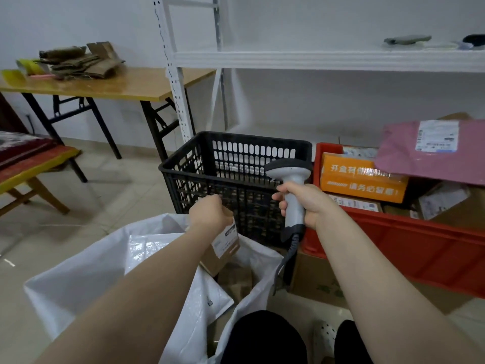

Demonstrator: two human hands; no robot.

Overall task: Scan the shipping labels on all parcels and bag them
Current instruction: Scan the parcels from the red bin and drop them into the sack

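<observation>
Head camera is showing a person bagging one parcel, I'd say, rather than scanning it. The left hand (210, 214) is curling round the top of a small cardboard parcel (223, 254) and holding it tilted over the mouth of the white bag (91, 271), which is gaping open at six o'clock. The parcel is plain brown card with a white printed label on its near face, light enough for one hand by the look of it.

The right hand (311, 203) is gripping the grey scanner (286, 169) upright by its handle, its head aiming off toward nine o'clock, not at the label.

Next, I'd judge, the left hand is going to need to lower and let go inside the bag. Then it must reach to three o'clock, where the red crate (393, 250) is holding more parcels, a pink mailer (409, 156) on top.
</observation>
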